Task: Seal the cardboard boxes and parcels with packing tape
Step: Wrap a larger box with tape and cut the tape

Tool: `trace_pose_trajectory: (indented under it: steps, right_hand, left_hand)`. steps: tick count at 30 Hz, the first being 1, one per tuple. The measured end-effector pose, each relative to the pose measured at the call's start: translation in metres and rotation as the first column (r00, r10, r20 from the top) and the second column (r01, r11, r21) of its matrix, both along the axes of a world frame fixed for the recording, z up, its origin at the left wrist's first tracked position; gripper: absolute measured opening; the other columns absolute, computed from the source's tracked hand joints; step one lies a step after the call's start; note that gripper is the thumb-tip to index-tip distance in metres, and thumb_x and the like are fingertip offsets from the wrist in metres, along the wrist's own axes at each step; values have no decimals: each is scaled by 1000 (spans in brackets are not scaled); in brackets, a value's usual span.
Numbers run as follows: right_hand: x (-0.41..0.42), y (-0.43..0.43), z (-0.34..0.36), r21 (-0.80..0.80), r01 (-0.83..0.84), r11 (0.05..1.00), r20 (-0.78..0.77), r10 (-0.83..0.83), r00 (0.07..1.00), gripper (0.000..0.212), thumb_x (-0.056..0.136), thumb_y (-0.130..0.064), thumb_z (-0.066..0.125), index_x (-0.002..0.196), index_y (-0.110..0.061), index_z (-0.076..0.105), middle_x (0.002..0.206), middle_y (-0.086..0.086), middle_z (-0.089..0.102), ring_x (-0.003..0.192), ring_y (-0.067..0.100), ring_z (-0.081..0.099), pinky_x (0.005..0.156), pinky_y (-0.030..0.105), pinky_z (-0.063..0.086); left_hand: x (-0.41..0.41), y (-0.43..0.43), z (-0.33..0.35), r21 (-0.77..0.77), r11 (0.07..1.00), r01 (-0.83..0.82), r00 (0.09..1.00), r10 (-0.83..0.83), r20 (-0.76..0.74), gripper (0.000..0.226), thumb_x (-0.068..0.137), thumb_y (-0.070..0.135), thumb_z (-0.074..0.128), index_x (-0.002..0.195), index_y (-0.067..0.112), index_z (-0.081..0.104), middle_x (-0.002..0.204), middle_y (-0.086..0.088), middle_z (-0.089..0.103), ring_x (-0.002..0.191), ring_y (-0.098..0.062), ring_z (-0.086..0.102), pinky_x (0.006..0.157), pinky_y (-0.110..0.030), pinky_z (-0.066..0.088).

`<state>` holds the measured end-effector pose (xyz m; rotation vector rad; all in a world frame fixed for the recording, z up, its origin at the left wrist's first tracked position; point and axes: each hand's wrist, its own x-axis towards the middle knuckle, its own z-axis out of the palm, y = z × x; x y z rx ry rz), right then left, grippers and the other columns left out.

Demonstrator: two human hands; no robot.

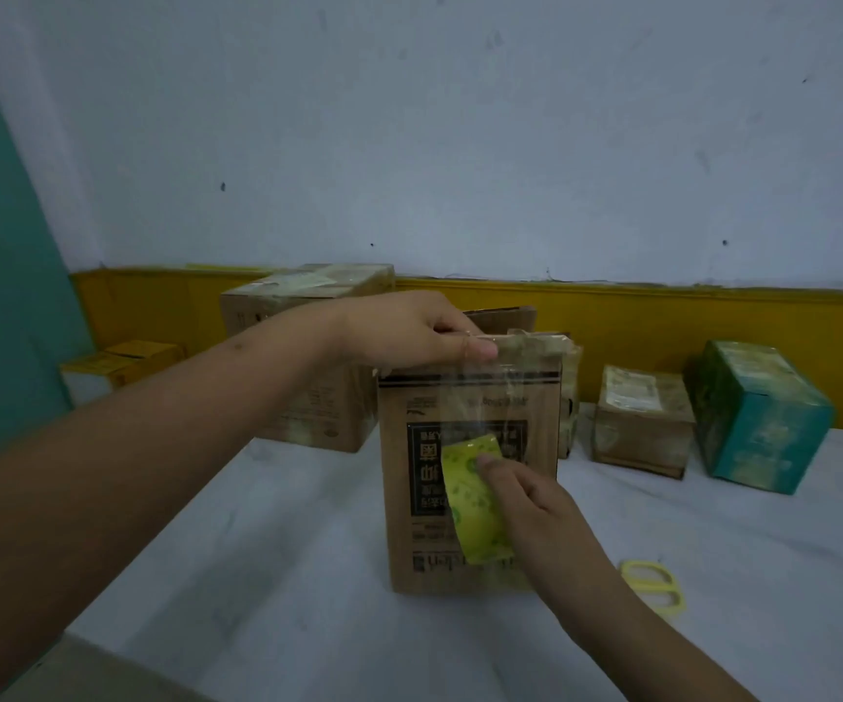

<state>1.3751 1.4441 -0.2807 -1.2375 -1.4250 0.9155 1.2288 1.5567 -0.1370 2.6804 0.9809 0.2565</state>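
Nearest on the right, yellow-handled scissors (pixel 655 585) are lying on the white table (pixel 267 559), just beside the right forearm. The right hand (pixel 536 504) is gripping the tape roll (pixel 475 504), a yellow-green one, with its fingers (pixel 488 462) curling over the roll's upper rim (the thumb is hidden behind it) and holding it against the near face of the cardboard box (pixel 404 499). That box is standing upright in the middle of the table. A clear tape strip (pixel 480 397) is running up the box face from the roll to the top edge. There the left hand (pixel 409 329) is clasping the top of the box, its thumb (pixel 480 349) lying flat along the edge and pressing the strip down, the other fingers bending over the top. Another taped box is standing right behind it. Farther back, a large taped box (pixel 303 357) is sitting on the left with a small yellow box (pixel 126 362) beyond it, while a small taped parcel (pixel 642 418) and a teal box (pixel 758 412) are resting on the right, near the yellow band of the wall (pixel 460 119).
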Motion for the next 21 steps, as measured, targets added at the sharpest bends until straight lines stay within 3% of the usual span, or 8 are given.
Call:
trace_pose_trajectory:
  steps: [2, 3, 6, 8, 12, 17, 19, 21]
  right_hand:
    - [-1, -1, -1, 48, -46, 998, 20, 45, 999, 83, 92, -68, 37, 85, 12, 60, 72, 23, 62, 67, 36, 58, 60, 40, 46]
    - [-1, -1, -1, 56, -59, 997, 13, 58, 998, 88, 91, -72, 34, 84, 11, 64, 72, 21, 67, 70, 35, 65, 66, 41, 50]
    - [3, -1, 0, 74, -78, 994, -63, 82, 995, 71, 88, -59, 32, 75, -2, 74, 69, 8, 73, 69, 18, 71, 66, 21, 55]
    - [6, -2, -1, 101, -94, 990, -66, 101, 993, 68, 89, -56, 33, 71, -5, 74, 68, 7, 73, 68, 16, 71, 65, 16, 52]
    - [9, -2, -6, 97, -72, 993, -124, 84, 989, 63, 87, -55, 38, 69, -5, 72, 64, 9, 72, 64, 21, 71, 65, 24, 55]
    - [11, 3, -7, 91, -73, 993, -136, 85, 987, 64, 85, -58, 39, 71, -5, 72, 65, 11, 72, 66, 24, 71, 72, 34, 58]
    - [10, 5, -8, 96, -56, 994, -152, 70, 986, 61, 84, -58, 42, 75, -6, 72, 66, 10, 72, 66, 22, 71, 68, 29, 57]
    - [10, 7, -8, 144, -6, 990, -158, 29, 987, 52, 83, -56, 45, 76, -11, 71, 67, 4, 72, 64, 14, 69, 60, 20, 52]
  left_hand:
    - [3, 1, 6, 77, 997, -30, 999, 33, -29, 37, 98, 49, 51, 65, 38, 63, 64, 2, 44, 58, -11, 43, 61, -29, 37]
    - [5, 1, 8, 114, 992, -46, 998, 52, -44, 32, 99, 45, 53, 71, 35, 66, 65, 2, 49, 58, -13, 45, 59, -27, 38]
    - [14, 4, 6, 202, 976, -87, 993, 101, -64, 26, 100, 35, 56, 92, 12, 66, 84, -2, 64, 76, -16, 58, 70, -31, 44]
    - [16, 5, -2, 210, 972, -111, 992, 120, -33, 29, 100, 38, 55, 82, 14, 58, 80, 4, 57, 71, -8, 53, 66, -33, 38]
    - [16, 5, -21, 216, 960, -178, 975, 201, -89, 47, 79, 71, 61, 84, 26, 53, 80, 11, 56, 69, -4, 51, 59, -28, 37]
    - [23, 6, -26, 263, 939, -219, 967, 246, -71, 60, 73, 78, 60, 91, 21, 57, 84, 7, 61, 74, -10, 57, 63, -32, 44]
    - [22, 8, -23, 327, 925, -194, 956, 252, -148, 63, 78, 80, 51, 96, 21, 56, 86, 6, 61, 78, -14, 59, 65, -33, 44]
    - [21, 10, -25, 518, 842, -150, 913, 319, -253, 72, 87, 80, 32, 117, 18, 53, 104, 0, 63, 96, -20, 60, 74, -36, 46]
